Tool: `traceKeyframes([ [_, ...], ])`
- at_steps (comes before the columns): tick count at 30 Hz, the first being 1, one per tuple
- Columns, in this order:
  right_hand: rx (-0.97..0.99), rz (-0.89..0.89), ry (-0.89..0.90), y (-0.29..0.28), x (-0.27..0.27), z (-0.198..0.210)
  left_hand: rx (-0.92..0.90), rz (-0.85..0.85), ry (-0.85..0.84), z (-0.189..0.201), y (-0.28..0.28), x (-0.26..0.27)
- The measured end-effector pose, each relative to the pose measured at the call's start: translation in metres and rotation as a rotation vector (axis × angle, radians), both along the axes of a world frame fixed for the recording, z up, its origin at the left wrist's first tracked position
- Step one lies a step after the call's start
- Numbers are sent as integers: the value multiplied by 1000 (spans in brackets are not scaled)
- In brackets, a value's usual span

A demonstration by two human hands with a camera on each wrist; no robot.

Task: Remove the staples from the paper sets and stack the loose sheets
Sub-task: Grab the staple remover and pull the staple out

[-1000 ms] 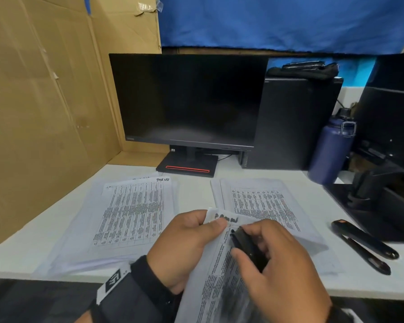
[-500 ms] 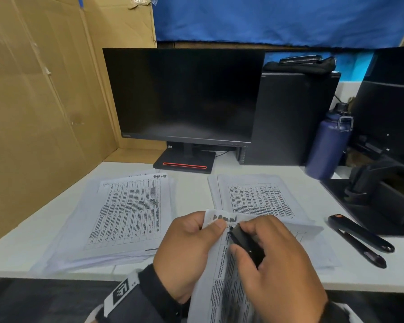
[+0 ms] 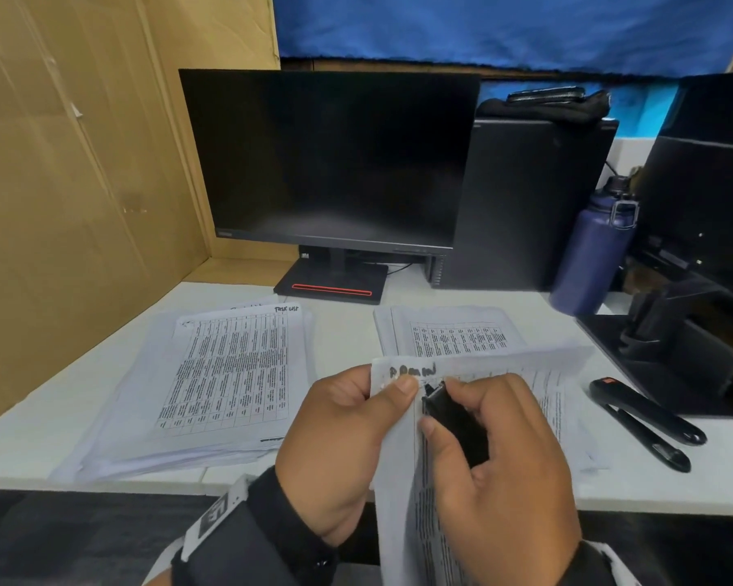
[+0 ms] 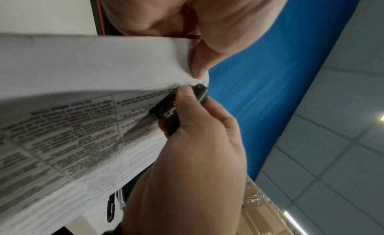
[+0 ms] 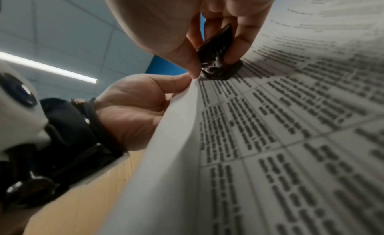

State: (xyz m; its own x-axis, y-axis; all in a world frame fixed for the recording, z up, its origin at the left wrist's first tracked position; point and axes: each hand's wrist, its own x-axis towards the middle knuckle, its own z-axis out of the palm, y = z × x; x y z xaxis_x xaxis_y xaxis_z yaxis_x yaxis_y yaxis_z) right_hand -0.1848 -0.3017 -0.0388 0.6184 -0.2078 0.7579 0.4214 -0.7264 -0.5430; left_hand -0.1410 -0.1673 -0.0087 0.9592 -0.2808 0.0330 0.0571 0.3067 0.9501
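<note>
I hold a printed paper set (image 3: 403, 513) up over the desk's front edge. My left hand (image 3: 348, 441) pinches its top left corner, thumb on the front. My right hand (image 3: 500, 467) grips a small black staple remover (image 3: 455, 420), its tip pressed against that corner beside my left thumb. The left wrist view shows the staple remover (image 4: 176, 105) on the paper set (image 4: 83, 110) under my right hand (image 4: 193, 164). In the right wrist view the staple remover (image 5: 218, 61) bites at the paper set (image 5: 270, 140) edge held by my left hand (image 5: 141, 105). The staple itself is hidden.
A pile of printed sheets (image 3: 212, 387) lies on the white desk (image 3: 339, 332) at the left, another pile (image 3: 462, 336) behind my hands. A black stapler (image 3: 648, 420) lies at the right. Monitor (image 3: 331, 162), computer tower (image 3: 525, 205) and blue bottle (image 3: 589, 255) stand behind.
My hands and the paper set have stayed almost in place; the staple remover's tip has edged closer to my left thumb at the corner. The head view has shifted slightly.
</note>
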Motion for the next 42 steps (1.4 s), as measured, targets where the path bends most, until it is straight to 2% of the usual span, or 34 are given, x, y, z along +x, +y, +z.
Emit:
traceKeyframes([
  [5, -64, -14, -80, 0, 0, 5, -13, -17, -37, 10, 5, 0],
  [8, 3, 43, -48, 0, -1, 5, 30, 20, -76, 10, 6, 2],
  [12, 66, 69, 1, 1, -2, -2, 55, 30, -46, 5, 3, 2],
  [18, -41, 32, -13, 0, -2, -1, 37, 62, -34, -1, -2, 1],
  [22, 387, 164, 216, 3, 2, 2, 45, 70, 16, -8, -5, 0],
  [23, 413, 175, 224, 2, 2, 4, 61, 60, 34, -12, -6, 0],
  [26, 323, 143, 185, -6, 3, 17, 64, 17, 88, -16, -8, -4],
  [30, 286, 148, 183, -17, 2, 23, -35, -8, 136, -6, -3, 2],
  [36, 16, 164, 171, -12, -1, 14, -113, 5, 197, 3, 2, 11],
  [42, -15, 122, 136, -9, 2, 8, -83, -23, 225, -1, 3, 9],
])
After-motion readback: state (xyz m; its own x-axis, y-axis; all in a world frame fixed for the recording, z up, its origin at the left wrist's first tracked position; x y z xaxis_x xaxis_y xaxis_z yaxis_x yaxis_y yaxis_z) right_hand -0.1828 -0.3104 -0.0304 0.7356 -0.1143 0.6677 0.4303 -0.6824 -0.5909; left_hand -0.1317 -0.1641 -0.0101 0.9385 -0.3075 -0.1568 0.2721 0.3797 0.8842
